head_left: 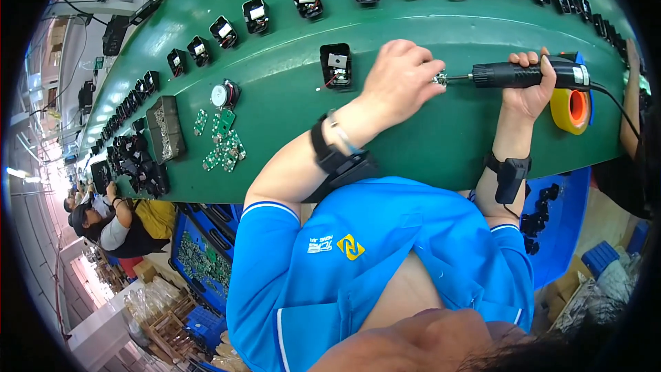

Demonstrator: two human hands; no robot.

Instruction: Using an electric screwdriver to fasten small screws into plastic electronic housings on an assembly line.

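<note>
I see right hand (529,94) gripping driver (492,75), 2 o'clock | left hand (401,83) pinching metal bits (439,78) at its tip | housing (335,49), 12 o'clock: parts (337,60) inside, open, fastening apparently left

There is one screwdriver (497,75), one grey tray (177,132), one yellow roll (561,111).

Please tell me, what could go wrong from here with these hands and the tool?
The thin bit of the black screwdriver, held in the right hand, points at the left hand, so a slip might hurt it. The small shiny pieces at its fingertips could drop onto the green table. A red wire sticks out of the open black housing and may get snagged.
</note>
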